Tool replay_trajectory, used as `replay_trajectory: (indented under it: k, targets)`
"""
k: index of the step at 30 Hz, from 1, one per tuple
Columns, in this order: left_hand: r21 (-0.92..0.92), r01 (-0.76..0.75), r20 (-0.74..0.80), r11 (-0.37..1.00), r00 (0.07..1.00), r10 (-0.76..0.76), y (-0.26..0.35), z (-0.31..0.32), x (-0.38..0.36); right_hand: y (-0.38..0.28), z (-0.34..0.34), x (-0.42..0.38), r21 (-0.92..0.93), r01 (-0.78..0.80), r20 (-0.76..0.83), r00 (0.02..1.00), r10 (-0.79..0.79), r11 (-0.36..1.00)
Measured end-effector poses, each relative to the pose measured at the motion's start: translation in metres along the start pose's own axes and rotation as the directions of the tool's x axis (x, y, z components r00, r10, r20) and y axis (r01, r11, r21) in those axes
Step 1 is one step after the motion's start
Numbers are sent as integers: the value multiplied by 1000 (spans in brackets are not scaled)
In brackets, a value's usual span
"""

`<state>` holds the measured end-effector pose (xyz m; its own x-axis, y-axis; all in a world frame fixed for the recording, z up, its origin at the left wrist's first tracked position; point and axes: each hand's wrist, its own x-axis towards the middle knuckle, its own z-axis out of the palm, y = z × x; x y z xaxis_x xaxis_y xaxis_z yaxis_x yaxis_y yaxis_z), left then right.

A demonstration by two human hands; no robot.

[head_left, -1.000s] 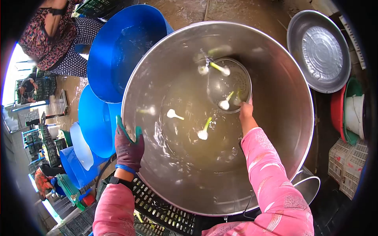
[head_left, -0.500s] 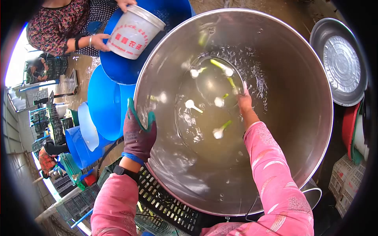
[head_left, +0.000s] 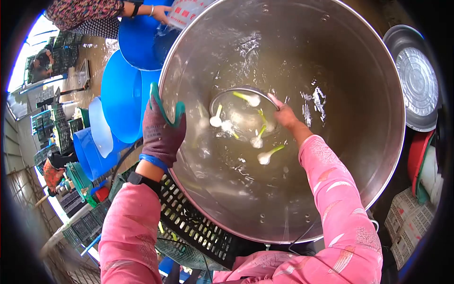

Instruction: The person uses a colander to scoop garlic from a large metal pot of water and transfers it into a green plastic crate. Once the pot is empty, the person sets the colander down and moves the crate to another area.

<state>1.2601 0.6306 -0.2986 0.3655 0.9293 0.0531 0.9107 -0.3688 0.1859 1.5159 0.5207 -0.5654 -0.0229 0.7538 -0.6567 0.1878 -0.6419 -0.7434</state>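
My bare right hand (head_left: pixel 283 115) grips the thin rim of a round metal bowl (head_left: pixel 228 91), partly under the cloudy water in a large steel pot (head_left: pixel 359 156). Several white garlic bulbs with green stems are in and around the bowl; one garlic bulb (head_left: pixel 265 158) lies just outside its near side. My left hand (head_left: pixel 163 125), in a maroon and green glove, is at the pot's left rim. Its thumb and fingers are wide apart, with nothing held between them. The bowl's lower part is blurred by the water.
Blue tubs (head_left: pixel 122 97) stand to the left. A co-worker's hand (head_left: pixel 161 13) holds a white bucket (head_left: pixel 187 12) with red print at the top. A black crate (head_left: pixel 194 217) sits below the pot, and a grey lidded basin (head_left: pixel 416 78) is at right.
My right hand has tilted the bowl and drawn it left, with the garlic bulbs closer together. The co-worker's bucket now tips over the blue tub. My left hand stays by the rim.
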Motion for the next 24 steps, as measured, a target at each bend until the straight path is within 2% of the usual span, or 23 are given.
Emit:
replay_trajectory:
  k: [1, 3, 4, 6, 8, 9, 13, 15, 16, 18, 22, 24]
  targets:
    - [5, -8, 1, 1000, 1000, 8, 0, -1, 1, -1, 3, -7, -68, -4, 20, 1000, 5, 998]
    - [9, -55, -24, 998, 998, 55, -2, -2, 0, 2, 10, -25, -64, -53, 16, 998, 54, 997]
    - [-11, -19, 0, 1000, 1000, 19, 0, -4, 0, 5, 12, -34, -64, -77, 10, 997, 78, 995]
    - [-48, 55, 48, 997, 997, -53, 6, -8, 1, 13, 15, -55, 88, -205, 48, 978, 202, 975]
    - [-20, 72, 35, 997, 997, -72, 3, -7, 1, 1, 11, -78, 237, -288, 75, 958, 278, 928]
    - [-8, 85, 33, 996, 996, -85, 3, -7, -1, 17, 10, -80, 278, -363, 97, 932, 350, 889]
    - [-16, 78, -20, 997, 997, -79, 0, -6, -3, -10, -19, -113, 356, -400, 160, 917, 366, 845]
    - [-14, 115, 18, 993, 993, -115, 1, -10, -5, -28, -44, -132, 377, -403, 178, 915, 362, 834]
    - [-17, 130, 35, 991, 991, -129, 2, -10, -5, -42, -59, -140, 406, -369, 190, 929, 318, 836]
    - [25, 75, -30, 997, 997, -74, -4, -5, -5, -62, -87, -149, 353, -365, 147, 931, 334, 862]
    - [71, 68, -51, 995, 997, -64, -3, -3, -7, -93, -136, -153, 356, -176, -53, 977, 208, 918]
    - [110, 84, -41, 990, 996, -80, -4, -4, -8, -97, -147, -146, 389, 8, -96, 995, 32, 921]
